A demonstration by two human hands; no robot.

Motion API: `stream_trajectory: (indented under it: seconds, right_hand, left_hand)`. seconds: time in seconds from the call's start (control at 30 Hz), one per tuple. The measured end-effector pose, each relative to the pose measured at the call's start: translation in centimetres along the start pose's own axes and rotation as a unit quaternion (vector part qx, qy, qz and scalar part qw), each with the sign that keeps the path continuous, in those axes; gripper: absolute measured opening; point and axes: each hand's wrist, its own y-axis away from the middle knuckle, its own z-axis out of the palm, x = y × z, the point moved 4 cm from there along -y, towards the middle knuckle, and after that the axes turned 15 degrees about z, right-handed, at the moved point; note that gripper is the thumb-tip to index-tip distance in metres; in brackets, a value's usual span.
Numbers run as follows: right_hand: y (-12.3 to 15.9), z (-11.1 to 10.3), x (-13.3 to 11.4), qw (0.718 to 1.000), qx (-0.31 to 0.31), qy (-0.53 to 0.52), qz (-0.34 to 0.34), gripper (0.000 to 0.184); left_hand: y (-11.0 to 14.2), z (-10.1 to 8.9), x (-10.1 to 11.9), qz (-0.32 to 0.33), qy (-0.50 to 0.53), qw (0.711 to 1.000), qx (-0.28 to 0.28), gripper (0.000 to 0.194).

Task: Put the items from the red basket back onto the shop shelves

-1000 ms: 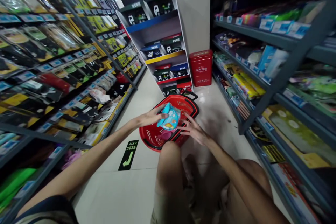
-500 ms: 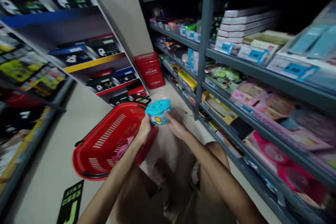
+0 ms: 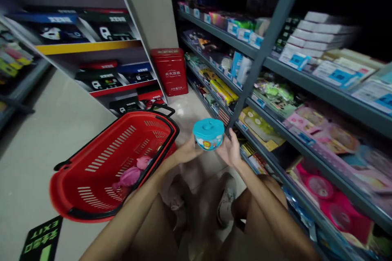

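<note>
A small round bowl (image 3: 208, 140) with a turquoise lid and cartoon pictures on its side is held upright above the floor, between my knees and the shelves. My left hand (image 3: 187, 151) grips its left side, with the fingertips partly hidden behind and under it. Against the lower right side rests my right hand (image 3: 229, 150), a raised digit standing apart from the lid. To the left, a red shopping basket (image 3: 104, 142) with black handles stands on the floor. Inside it lies a pink item (image 3: 130, 176), its kind unclear.
Grey metal shelves (image 3: 263, 55) full of packaged goods run along the right. A red metal box (image 3: 170, 73) stands by the pillar at the back. Boxed toy vehicles (image 3: 105, 83) fill a display at the left. A green-lettered exit sign (image 3: 41, 240) lies on the floor.
The view has swung, so the basket shows more fully at the left. Both hands and the bowl now appear further right in view. One right-hand digit has lifted off the bowl.
</note>
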Motion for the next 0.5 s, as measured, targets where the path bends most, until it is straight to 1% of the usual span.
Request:
stream_trajectory:
  seconds: [0.07,0.13,0.2,0.27,0.33,0.4,0.5]
  right_hand:
    - [-0.7,0.1,0.5,0.999,0.020,0.025,0.018,0.084]
    - [-1.6,0.2,1.0,0.998,0.038,0.050,0.023,0.087]
    - [-2.8,0.2,1.7,0.996,0.051,0.065,0.022,0.086]
    - [-3.9,0.1,2.3,0.995,0.066,0.068,0.017,0.082]
    - [-4.7,-0.1,2.7,0.995,0.078,0.063,0.006,0.078]
    - [-5.2,0.0,3.1,0.996,0.070,0.061,0.004,0.075]
    - [-5.6,0.5,3.8,0.996,0.041,0.071,0.019,0.074]
  left_hand:
    - [0.1,0.1,-0.1,-0.001,0.028,1.000,0.004,0.114]
    - [0.1,-0.3,0.0,0.002,0.049,0.999,0.016,0.114]
    - [0.3,-1.0,0.3,0.004,0.053,0.998,0.024,0.114]
    - [0.6,-1.8,0.4,-0.001,0.048,0.998,0.026,0.105]
    - [0.9,-2.7,0.4,-0.017,0.041,0.998,0.043,0.093]
    - [1.3,-3.5,0.3,-0.037,0.035,0.996,0.076,0.088]
    - [1.4,-4.1,0.2,-0.051,0.043,0.990,0.127,0.083]
